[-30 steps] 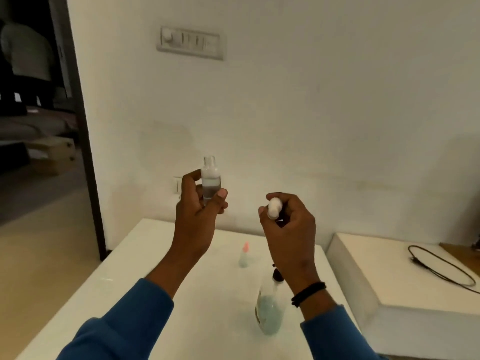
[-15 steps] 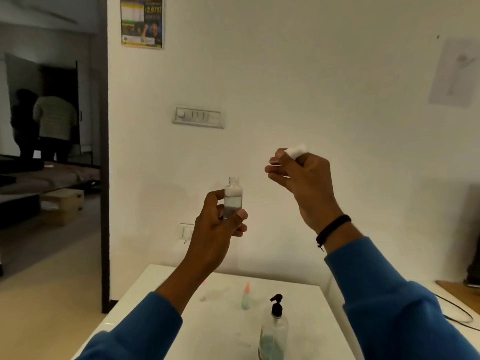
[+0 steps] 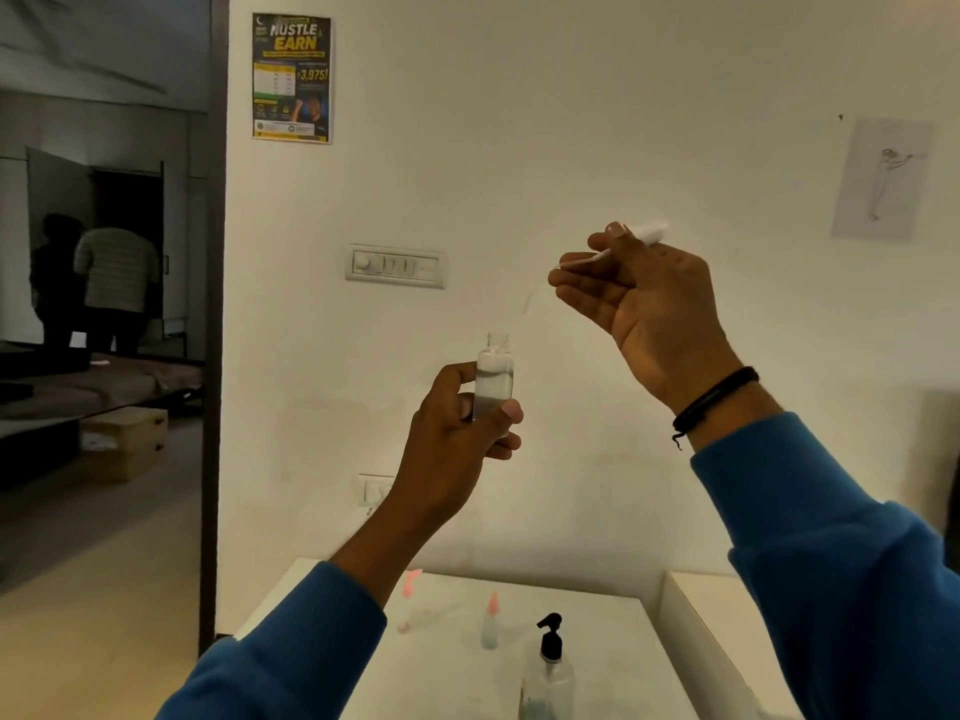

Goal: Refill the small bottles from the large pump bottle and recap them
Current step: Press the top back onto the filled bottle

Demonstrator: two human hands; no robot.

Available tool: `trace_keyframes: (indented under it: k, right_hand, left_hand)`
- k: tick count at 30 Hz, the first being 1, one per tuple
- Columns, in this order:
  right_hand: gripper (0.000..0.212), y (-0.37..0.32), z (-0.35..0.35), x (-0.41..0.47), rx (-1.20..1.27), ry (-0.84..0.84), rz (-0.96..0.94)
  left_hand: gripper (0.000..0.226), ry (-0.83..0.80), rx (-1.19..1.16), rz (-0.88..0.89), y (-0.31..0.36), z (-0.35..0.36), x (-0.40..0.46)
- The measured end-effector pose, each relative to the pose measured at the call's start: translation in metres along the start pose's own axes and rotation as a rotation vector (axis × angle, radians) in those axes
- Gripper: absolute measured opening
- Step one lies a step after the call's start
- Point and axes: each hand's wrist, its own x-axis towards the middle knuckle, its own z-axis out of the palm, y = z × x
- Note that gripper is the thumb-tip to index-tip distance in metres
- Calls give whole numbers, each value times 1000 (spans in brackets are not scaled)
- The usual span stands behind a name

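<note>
My left hand (image 3: 457,423) grips a small clear bottle (image 3: 494,374) upright at chest height; its neck is uncapped and it is partly filled with liquid. My right hand (image 3: 644,309) is raised higher to the right and pinches the white spray cap (image 3: 647,233), whose thin dip tube (image 3: 535,293) curves down towards the bottle without reaching it. Below, on the white table (image 3: 447,678), stand the large pump bottle (image 3: 548,672) with a black pump, a small bottle with a pink cap (image 3: 491,623), and another pink-topped small bottle (image 3: 408,600).
A second white surface (image 3: 711,641) adjoins the table on the right. A switch panel (image 3: 396,266), a poster (image 3: 291,77) and a sketch (image 3: 883,179) are on the wall ahead. At left a doorway opens to a dim room where a person (image 3: 117,283) stands.
Both hands rose from just above the table to chest height. My right hand lifted the spray cap up and to the right, drawing its dip tube clear of the small bottle.
</note>
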Motion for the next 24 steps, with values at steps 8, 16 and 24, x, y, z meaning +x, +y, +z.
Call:
trace_keyframes:
  k: [8,16,24]
  right_hand:
    - [20,7,3,1,-68,-9,-36]
    - [19,16,6,4,-131,-7,-58]
    - [19,16,6,1,-227,-64,-43]
  left_hand:
    - [42,2,27,1,2,4,3]
    - [44,9,41,6,3,5,5]
    - [45,16,56,14,7,7,4]
